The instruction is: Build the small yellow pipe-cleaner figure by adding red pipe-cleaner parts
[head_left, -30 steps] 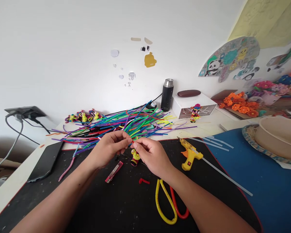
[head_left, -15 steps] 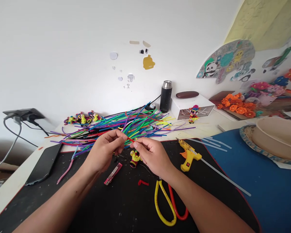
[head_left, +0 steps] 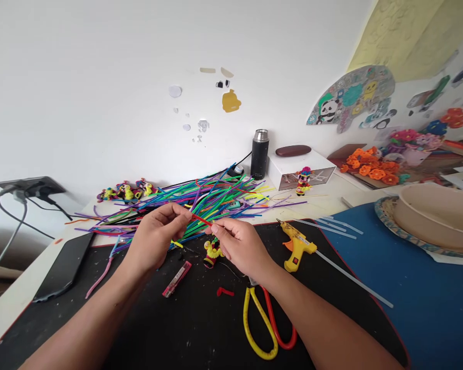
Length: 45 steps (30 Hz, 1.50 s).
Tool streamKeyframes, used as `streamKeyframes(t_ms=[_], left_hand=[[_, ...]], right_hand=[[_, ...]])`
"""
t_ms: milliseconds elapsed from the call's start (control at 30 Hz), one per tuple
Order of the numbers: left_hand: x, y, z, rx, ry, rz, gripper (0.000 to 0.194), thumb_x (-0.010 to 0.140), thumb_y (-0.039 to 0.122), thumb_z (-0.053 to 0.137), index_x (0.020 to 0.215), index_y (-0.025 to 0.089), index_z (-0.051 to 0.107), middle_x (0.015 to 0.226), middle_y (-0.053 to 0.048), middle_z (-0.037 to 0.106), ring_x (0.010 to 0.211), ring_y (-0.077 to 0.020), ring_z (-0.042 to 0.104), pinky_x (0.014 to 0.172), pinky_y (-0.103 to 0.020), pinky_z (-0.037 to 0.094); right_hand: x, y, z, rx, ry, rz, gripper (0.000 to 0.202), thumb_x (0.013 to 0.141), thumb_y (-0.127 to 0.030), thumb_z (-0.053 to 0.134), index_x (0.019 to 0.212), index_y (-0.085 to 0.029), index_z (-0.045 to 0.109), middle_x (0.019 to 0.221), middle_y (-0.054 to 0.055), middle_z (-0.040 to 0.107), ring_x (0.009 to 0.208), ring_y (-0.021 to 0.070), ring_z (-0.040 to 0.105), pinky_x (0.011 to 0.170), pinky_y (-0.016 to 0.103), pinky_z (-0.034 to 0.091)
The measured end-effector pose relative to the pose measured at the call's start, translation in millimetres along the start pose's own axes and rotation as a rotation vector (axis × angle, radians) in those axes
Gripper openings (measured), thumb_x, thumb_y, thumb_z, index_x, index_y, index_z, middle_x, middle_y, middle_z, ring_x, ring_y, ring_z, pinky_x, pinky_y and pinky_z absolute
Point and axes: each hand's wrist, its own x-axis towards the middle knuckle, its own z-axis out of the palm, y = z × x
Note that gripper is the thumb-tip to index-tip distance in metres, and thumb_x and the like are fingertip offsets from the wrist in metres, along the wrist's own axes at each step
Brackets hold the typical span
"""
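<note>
A short red pipe cleaner [head_left: 201,220] is stretched between my two hands above the black mat. My left hand [head_left: 160,234] pinches its left end, and my right hand [head_left: 237,244] pinches the other end between thumb and forefinger. Just below them, a small yellow and dark figure [head_left: 213,253] stands on the mat, partly covered by my right fingers. A bent red scrap [head_left: 225,292] and a pink lighter [head_left: 176,279] lie nearer to me. Scissors with yellow and red handles [head_left: 260,329] rest under my right forearm, their blades mostly hidden.
A pile of coloured pipe cleaners [head_left: 212,195] spreads along the back. A yellow glue gun [head_left: 298,246] and glue sticks [head_left: 337,226] lie right. At left is a black phone [head_left: 64,267]. A finished figure [head_left: 303,181] stands before a white box; a black flask [head_left: 260,154] is beside it.
My hands have moved slightly apart, so more of the red pipe cleaner shows between them. The whole view has shifted a little, with things appearing further left.
</note>
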Motion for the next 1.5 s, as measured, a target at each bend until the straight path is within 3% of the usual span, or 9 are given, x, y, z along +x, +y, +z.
streamKeyframes(t_ms=[600,833,1167,1333,1500], left_hand=[[16,7,-16.0,-0.071,0.110,0.011,0.023,0.077,0.031,0.081,0.067,0.018,0.065,0.050,0.005,0.052,0.047,-0.0090,0.040,0.048,-0.023,0.029],[17,16,-23.0,-0.095,0.178,0.065,0.024,0.075,0.031,0.083,0.067,0.019,0.064,0.053,0.004,0.054,0.048,-0.0092,0.043,0.048,-0.023,0.032],[14,12,-20.4,0.063,-0.022,-0.021,0.031,0.073,0.043,0.084,0.069,0.019,0.065,0.052,0.004,0.053,0.050,-0.0108,0.042,0.050,-0.023,0.034],[7,7,-11.1,0.208,-0.139,-0.034,0.030,0.080,0.045,0.081,0.075,0.019,0.068,0.061,0.004,0.052,0.054,-0.0103,0.041,0.052,-0.023,0.032],[9,6,-13.4,0.212,-0.149,-0.029,0.032,0.081,0.047,0.079,0.075,0.018,0.066,0.061,0.004,0.052,0.055,-0.0111,0.042,0.053,-0.024,0.033]], right_hand=[[3,-1,-6,-0.016,-0.051,0.052,0.031,0.106,-0.038,0.049,0.100,-0.017,0.071,0.049,-0.008,0.049,0.038,0.0089,0.042,0.045,0.022,0.034],[6,6,-9,0.050,-0.009,0.029,0.037,0.103,-0.050,0.055,0.100,-0.017,0.072,0.060,-0.006,0.053,0.043,0.0091,0.047,0.045,0.022,0.036],[10,4,-14,0.049,0.172,-0.062,0.050,0.101,-0.064,0.053,0.099,-0.018,0.071,0.072,-0.002,0.058,0.047,0.0098,0.051,0.047,0.024,0.038],[8,6,-12,-0.014,0.101,-0.036,0.040,0.100,-0.059,0.058,0.099,-0.021,0.071,0.070,-0.002,0.058,0.049,0.0122,0.053,0.050,0.026,0.041],[6,3,-8,-0.048,0.016,-0.024,0.036,0.101,-0.054,0.058,0.092,-0.020,0.069,0.066,-0.002,0.057,0.050,0.0118,0.050,0.050,0.024,0.038]])
